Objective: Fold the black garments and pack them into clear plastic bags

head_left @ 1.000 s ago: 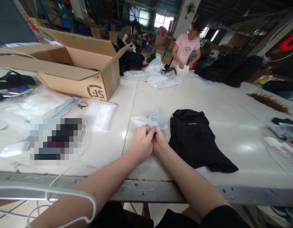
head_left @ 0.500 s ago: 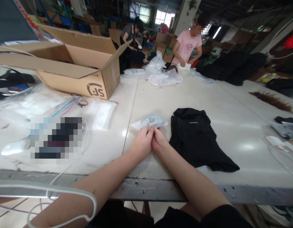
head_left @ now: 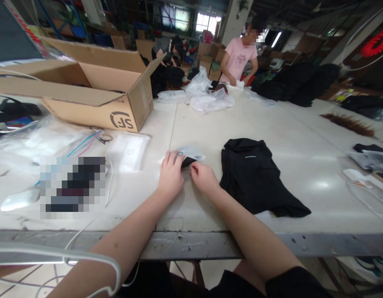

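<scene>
A small clear plastic bag (head_left: pixel 193 152) with grey print lies on the table in front of me. Black folded fabric (head_left: pixel 189 161) shows at its near edge. My left hand (head_left: pixel 172 173) has its fingers laid over the bag's left part, gripping it; its thumb is mostly hidden. With fingertips pinched, my right hand (head_left: pixel 204 179) holds the near right edge of the bag, beside the black fabric. Just right of my hands, a black garment (head_left: pixel 251 178) with a small pale label line is spread flat.
An open cardboard box (head_left: pixel 98 109) stands at the back left. Before it lie a white plastic packet (head_left: pixel 129 153), loose clear bags (head_left: pixel 45 134) and a cable. Two people work across the table near crumpled plastic (head_left: pixel 199 85) and black piles (head_left: pixel 298 85). The metal table edge (head_left: pixel 206 247) runs in front.
My hands have moved apart; the left now lies over the bag's left part. The bag has shifted slightly left, and black fabric now shows at its near edge.
</scene>
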Available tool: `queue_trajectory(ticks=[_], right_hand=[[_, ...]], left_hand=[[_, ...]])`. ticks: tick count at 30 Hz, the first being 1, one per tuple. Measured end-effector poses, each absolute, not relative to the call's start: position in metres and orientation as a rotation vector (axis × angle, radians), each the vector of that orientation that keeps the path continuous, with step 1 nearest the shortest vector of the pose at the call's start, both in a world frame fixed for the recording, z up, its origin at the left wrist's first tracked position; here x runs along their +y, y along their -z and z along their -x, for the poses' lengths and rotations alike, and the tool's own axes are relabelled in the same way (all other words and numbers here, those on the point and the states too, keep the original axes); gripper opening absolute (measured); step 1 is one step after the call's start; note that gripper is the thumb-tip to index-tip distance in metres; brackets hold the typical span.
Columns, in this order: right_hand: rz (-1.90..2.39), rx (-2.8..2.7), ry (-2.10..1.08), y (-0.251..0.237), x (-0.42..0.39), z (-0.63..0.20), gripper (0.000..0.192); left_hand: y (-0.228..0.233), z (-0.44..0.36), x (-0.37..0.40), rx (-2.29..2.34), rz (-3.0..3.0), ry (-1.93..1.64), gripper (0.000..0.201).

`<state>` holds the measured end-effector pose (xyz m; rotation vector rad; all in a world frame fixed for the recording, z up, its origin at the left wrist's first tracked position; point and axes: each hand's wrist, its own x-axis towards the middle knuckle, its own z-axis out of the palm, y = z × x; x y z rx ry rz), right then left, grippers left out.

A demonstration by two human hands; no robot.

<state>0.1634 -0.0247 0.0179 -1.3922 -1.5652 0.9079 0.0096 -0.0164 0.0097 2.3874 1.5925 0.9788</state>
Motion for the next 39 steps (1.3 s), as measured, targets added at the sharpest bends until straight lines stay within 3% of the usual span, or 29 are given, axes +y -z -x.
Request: queue_trajectory(ticks=[4,8,17,22,24,28,34,39], right_hand=[[1.401,-1.893,-0.279,-0.016,-0.023,-0.174,0.016],[1.386,-2.193,0.019,-0.014,-0.018,-0.184,0.053],[1.361,-2.289,-0.022,0.005,-0.004,-0.197,0.049],[1.361,-2.245,-0.106,0.011,-0.001,-0.201,0.052],[1.369,-2.235,-0.117,0.013,-0.001,-0.201,0.053],[1.326,-2.182,-0.097,0.016,-0.001,-0.200,0.045],[1.230,-1.872,-0.019,0.013,-0.006,-0.197,0.023],[1.194,-1.781,-0.017,0.004,-0.014,-0.194,0.026]], left_hand=[[-0.005,0.009,0.003,1.419,-2.471,-1.073,0.040],[-0.002,0.021,0.016,1.251,-2.617,-0.968,0.025],[0.001,0.022,0.004,1.362,-2.673,-0.601,0.021],[-0.004,0.014,0.001,1.423,-2.691,-0.535,0.082],[-0.001,0.010,-0.001,1.465,-2.732,-0.508,0.090],[0.009,0.007,-0.002,1.544,-2.770,-0.532,0.084],[0.005,0.015,0.001,1.506,-2.789,-0.679,0.094],[-0.007,0.015,0.000,1.440,-2.862,-0.854,0.051]])
